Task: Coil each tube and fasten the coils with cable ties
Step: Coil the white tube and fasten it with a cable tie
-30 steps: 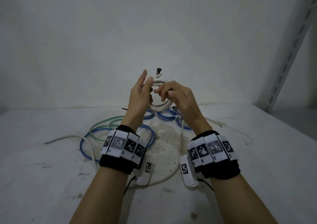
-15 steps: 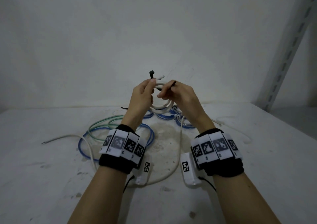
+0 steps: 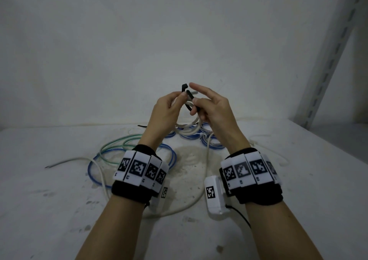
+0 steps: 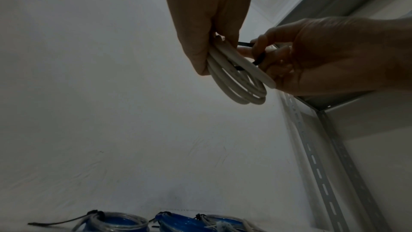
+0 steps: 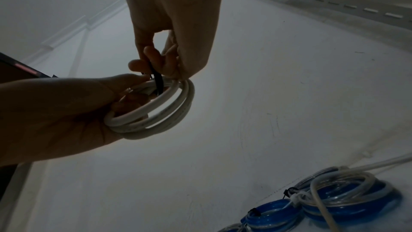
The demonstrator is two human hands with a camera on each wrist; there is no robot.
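Both hands hold a coil of white tube (image 3: pixel 190 129) up above the table. My left hand (image 3: pixel 179 100) grips the coil (image 4: pixel 240 85) at its top, fingers curled round the turns. A black cable tie (image 3: pixel 186 93) loops round the turns there, its head sticking up above the fingers. My right hand (image 3: pixel 196 105) pinches the tie's tail (image 5: pixel 157 80) right beside the coil (image 5: pixel 160 114), with the index finger stretched out. In the left wrist view the tie (image 4: pixel 258 60) crosses the tube between both hands.
Tied blue and clear coils (image 5: pixel 338 202) lie at the back of the white table (image 3: pixel 298 180). Loose blue and green tubes (image 3: pixel 111 152) and a white tube (image 3: pixel 99 172) sprawl on the left. A spare black tie (image 3: pixel 142 125) lies behind. A slotted shelf post (image 3: pixel 328 56) stands at right.
My left fingers closed round the coil's top. My right hand took the tie's tail and brought it up toward the head; its index finger now sticks out.
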